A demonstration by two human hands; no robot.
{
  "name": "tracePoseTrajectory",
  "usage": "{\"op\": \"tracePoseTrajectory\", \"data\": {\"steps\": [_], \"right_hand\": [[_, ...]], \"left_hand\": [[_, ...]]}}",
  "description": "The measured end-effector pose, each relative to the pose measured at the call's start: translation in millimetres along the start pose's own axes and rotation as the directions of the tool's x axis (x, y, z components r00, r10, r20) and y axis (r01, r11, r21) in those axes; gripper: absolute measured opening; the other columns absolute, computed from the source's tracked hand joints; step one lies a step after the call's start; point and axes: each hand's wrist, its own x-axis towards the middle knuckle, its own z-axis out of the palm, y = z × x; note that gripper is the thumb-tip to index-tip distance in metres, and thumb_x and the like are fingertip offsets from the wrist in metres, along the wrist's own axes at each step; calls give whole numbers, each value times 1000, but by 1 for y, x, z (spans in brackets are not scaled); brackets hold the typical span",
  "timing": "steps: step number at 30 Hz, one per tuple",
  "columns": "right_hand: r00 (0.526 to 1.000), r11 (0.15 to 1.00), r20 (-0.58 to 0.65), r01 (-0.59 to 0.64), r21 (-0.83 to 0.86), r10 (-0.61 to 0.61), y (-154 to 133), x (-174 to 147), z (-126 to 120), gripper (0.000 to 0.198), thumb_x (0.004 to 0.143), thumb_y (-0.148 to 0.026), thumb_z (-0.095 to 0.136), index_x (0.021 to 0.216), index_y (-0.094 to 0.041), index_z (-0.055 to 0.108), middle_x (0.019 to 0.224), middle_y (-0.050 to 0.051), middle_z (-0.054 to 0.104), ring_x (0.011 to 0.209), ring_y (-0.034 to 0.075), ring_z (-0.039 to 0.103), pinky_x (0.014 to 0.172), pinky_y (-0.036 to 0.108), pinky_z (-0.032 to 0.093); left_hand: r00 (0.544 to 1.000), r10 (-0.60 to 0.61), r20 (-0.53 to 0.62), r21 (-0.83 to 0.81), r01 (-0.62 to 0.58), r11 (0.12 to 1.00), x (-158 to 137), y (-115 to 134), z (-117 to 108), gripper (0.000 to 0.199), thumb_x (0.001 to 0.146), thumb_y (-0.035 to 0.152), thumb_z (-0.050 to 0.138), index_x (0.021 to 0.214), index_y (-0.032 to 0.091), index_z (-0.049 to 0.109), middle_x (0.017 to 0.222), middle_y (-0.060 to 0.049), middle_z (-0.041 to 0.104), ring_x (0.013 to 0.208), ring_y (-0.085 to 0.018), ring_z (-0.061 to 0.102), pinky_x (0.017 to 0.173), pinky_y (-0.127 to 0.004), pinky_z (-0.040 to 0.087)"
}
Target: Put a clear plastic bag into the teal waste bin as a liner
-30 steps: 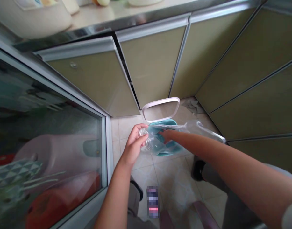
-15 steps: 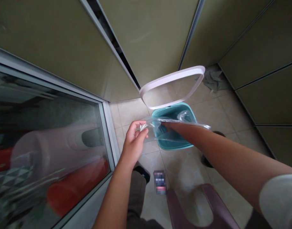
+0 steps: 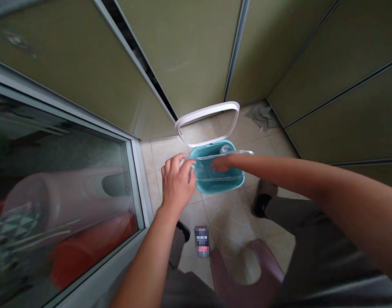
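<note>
A clear plastic bag [image 3: 204,167] lies partly inside a teal bin [image 3: 219,188] on the tiled floor. At the bag's left edge, my left hand [image 3: 179,182] has its fingers curled over the film and grips it by the bin's left rim. My right hand [image 3: 221,164] reaches in from the right, down into the bag's mouth within the bin. Its fingers point left and look slightly apart, seen a little blurred through the film. Behind the bin, a white rim frame [image 3: 208,112] stands tilted up, touching the bin's back edge.
Olive cabinet panels [image 3: 183,51] rise behind the bin. A glass door [image 3: 70,171] with a grey frame is at the left. A grey cloth [image 3: 263,117] lies by the right panels. A pixelated item [image 3: 202,241] and a mauve stool [image 3: 247,291] are near my feet.
My left hand has turned from a pinch with its thumb showing to fingers over the bag's edge. My right hand remains inside the bag, now more visible. The view has shifted.
</note>
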Motion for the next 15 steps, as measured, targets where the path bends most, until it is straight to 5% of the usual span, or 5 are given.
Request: {"op": "tracePoseTrajectory", "data": {"steps": [4,8,15], "right_hand": [[931,961,289,259,-100,-221,11,-56,-59,26,86,-25,75,112,-22,80,100,5,79,94,22,71,88,29,50],[949,923,217,281,-263,-227,28,-118,-87,38,91,-35,68,128,-28,74,111,6,77,101,26,71,88,33,52],[969,882,115,245,-402,-217,55,-152,-72,34,92,-27,66,124,-26,76,123,8,74,112,25,68,94,30,50]], "left_hand": [[946,186,265,11,-196,981,-10,1,8,32,95,19,61,126,27,68,123,-7,69,117,-27,62,103,-44,48],[904,117,411,104,-173,979,-20,-16,34,39,93,21,65,131,27,69,124,-8,72,117,-29,64,102,-43,50],[889,0,458,242,-125,962,-32,-27,55,29,96,22,60,119,27,77,123,-9,74,117,-29,66,101,-43,50]]}}
